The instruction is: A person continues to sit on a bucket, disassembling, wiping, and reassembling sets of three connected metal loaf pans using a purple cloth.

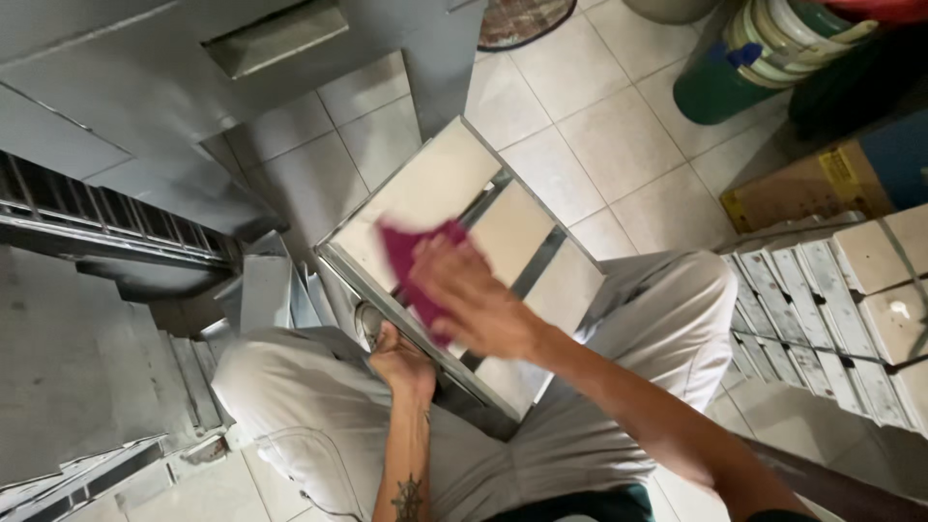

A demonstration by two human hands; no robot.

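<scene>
Single head-worn camera, looking steeply down over the seated person's own lap, close range, knees and forearms filling the lower frame, tiled floor (580,135) beyond, view tilted so the floor lines run diagonally, no second view to overlap with

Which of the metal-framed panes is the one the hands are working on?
The pane between the knees: the right hand presses a magenta cloth on it, the left hand grips its edge. The stacked panes lie untouched.

A crumpled magenta cloth (416,266) lies pressed flat against a cream-coloured panel (425,188) in a grey metal frame, tilted on edge between the seated person's knees.
</scene>
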